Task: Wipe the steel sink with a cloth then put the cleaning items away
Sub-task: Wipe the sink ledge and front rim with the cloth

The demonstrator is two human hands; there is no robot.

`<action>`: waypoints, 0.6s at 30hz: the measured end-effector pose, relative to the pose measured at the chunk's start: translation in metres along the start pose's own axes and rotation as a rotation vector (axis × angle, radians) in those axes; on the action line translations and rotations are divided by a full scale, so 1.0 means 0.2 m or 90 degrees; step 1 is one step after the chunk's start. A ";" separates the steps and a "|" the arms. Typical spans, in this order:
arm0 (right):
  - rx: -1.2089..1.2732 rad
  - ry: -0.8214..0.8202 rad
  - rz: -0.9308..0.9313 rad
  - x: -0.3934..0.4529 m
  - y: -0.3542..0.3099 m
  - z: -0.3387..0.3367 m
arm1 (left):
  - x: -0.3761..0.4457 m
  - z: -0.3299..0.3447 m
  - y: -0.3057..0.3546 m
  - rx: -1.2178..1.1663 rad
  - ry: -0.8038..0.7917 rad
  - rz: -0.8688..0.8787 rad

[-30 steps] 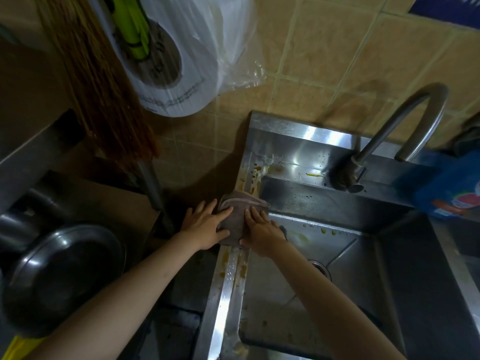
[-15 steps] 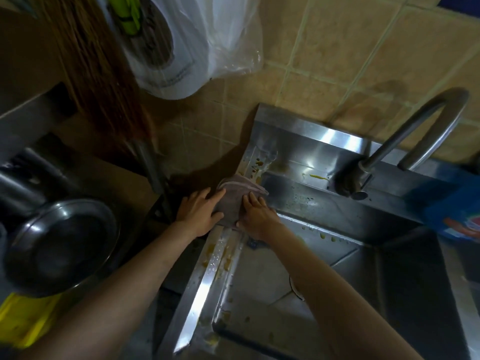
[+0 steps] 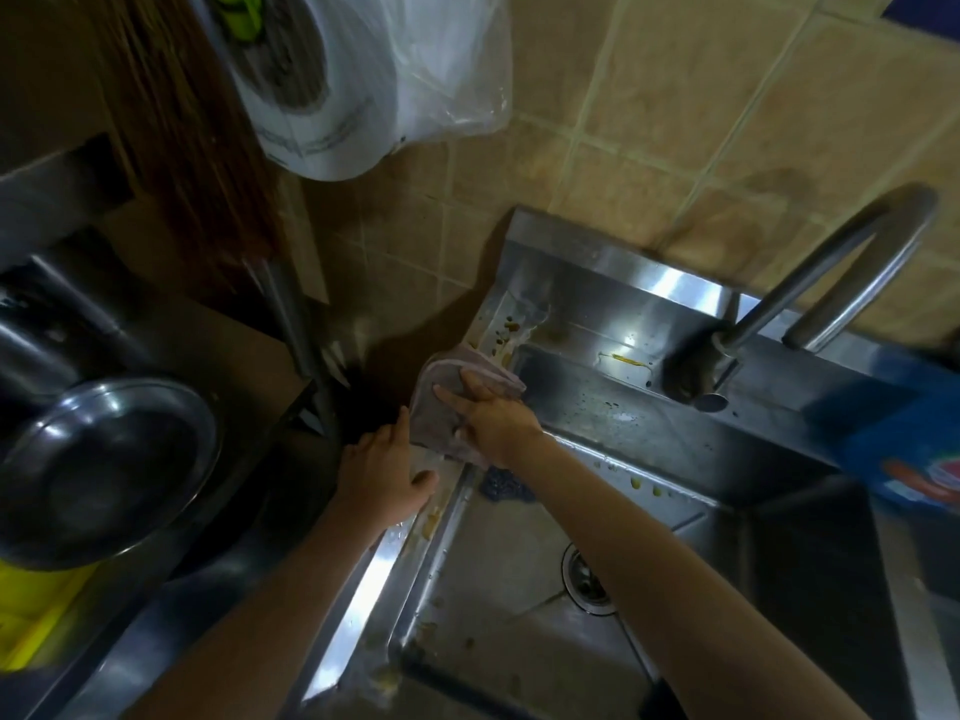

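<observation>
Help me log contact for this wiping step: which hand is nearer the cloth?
Right. The right hand lies flat on the cloth, pressing it onto the sink rim's back-left corner. The left hand rests on the rim beside the cloth's near-left edge.

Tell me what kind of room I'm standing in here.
Most likely a kitchen: a steel sink with a gooseneck faucet against a tiled wall, and metal pans stacked on the side.

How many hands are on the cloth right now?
1: the right hand presses the cloth at the sink's back-left corner; the left hand rests beside it on the rim.
</observation>
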State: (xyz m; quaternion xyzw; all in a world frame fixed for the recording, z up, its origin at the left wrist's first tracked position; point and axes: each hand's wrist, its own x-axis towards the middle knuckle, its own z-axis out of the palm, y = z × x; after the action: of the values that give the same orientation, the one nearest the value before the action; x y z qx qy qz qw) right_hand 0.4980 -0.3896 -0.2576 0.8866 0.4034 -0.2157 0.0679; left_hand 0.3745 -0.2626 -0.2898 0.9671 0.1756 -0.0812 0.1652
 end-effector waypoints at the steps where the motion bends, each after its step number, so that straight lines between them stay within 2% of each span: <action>1: 0.006 -0.003 0.006 0.01 0.01 0.01 | 0.01 0.00 0.00 0.001 -0.008 -0.001; 9: 0.029 0.012 0.025 0.05 0.08 0.00 | 0.06 -0.06 0.02 0.013 -0.035 0.028; 14: 0.055 0.029 0.026 0.08 0.12 0.00 | 0.09 -0.10 -0.01 -0.053 -0.066 0.037; 18: 0.230 0.100 0.129 0.03 0.14 0.05 | 0.21 -0.15 -0.02 -0.058 -0.001 0.094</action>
State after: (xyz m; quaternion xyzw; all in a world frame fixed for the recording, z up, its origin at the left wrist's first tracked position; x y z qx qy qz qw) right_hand 0.5200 -0.4072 -0.2710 0.9345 0.2710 -0.2071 -0.1024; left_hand 0.4153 -0.2356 -0.2717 0.9689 0.1071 -0.0614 0.2144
